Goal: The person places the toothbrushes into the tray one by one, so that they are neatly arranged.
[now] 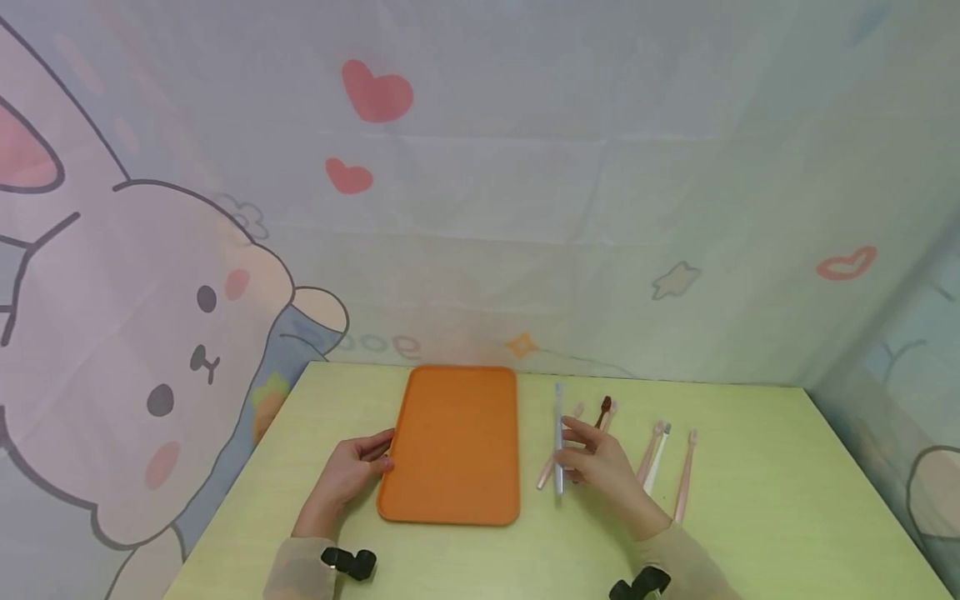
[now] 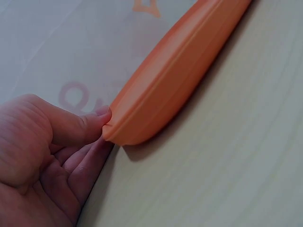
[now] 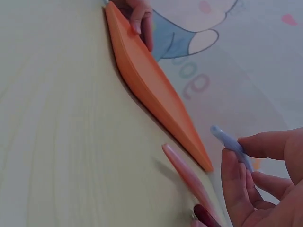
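Observation:
An orange rectangular tray [image 1: 453, 446] lies on the table. My left hand [image 1: 351, 475] holds its left edge; in the left wrist view the thumb [image 2: 78, 126] is on top of the rim and fingers are beneath. My right hand [image 1: 603, 471] pinches a light blue toothbrush [image 1: 558, 479] between thumb and fingers, to the right of the tray. In the right wrist view this toothbrush [image 3: 227, 141] is raised above the tabletop. Under and beside that hand lie a pink toothbrush [image 1: 545, 475] and one with a dark brown head [image 1: 605, 404], partly hidden by the fingers.
Farther right on the pale yellow table [image 1: 780, 492] are a white toothbrush [image 1: 657, 462] and several pink ones, including the rightmost pink toothbrush [image 1: 686, 479]. Behind the table's back edge hangs a printed cloth [image 1: 480, 250] with a rabbit and hearts.

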`<state>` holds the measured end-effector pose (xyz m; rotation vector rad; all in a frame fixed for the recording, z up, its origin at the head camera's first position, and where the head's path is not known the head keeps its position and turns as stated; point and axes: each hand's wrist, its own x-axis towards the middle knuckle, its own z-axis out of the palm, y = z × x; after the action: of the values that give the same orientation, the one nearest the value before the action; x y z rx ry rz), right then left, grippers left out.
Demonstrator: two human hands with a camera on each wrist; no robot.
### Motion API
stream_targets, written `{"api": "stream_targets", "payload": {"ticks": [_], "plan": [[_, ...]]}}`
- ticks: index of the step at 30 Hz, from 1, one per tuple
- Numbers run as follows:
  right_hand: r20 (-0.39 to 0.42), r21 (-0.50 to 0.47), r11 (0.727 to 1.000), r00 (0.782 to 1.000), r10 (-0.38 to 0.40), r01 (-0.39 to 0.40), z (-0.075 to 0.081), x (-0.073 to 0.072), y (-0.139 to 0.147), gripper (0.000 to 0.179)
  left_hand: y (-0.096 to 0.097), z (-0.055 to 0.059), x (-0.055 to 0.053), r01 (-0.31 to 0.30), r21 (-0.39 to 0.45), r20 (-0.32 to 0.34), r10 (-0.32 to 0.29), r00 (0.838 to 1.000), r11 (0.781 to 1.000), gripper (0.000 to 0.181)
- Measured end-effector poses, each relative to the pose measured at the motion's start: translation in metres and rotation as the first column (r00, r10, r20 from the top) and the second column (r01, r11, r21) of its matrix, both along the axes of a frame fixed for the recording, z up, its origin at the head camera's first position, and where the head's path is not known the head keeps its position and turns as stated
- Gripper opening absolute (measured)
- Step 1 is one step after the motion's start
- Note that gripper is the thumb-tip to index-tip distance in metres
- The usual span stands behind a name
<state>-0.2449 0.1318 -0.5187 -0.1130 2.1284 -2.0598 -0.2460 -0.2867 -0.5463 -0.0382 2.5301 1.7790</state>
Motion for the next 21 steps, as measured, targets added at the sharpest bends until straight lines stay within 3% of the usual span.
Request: {"api": "stream_targets", "payload": {"ticks": [12,21], "plan": [[-0.057,0.017,0.998,0.996,0.064,-0.063,-0.003,0.0,-0.06,0.069,0.002,0.001,0.0,0.01,-0.001,-0.017,-0.01,1.0,1.0,0.054],[-0.1,-0.008,0.999,0.994,0.052,-0.053,-0.01,0.001,-0.094,0.068,0.0,0.001,0.003,0.007,0.003,-0.016,-0.007,1.0,1.0,0.053]]}}
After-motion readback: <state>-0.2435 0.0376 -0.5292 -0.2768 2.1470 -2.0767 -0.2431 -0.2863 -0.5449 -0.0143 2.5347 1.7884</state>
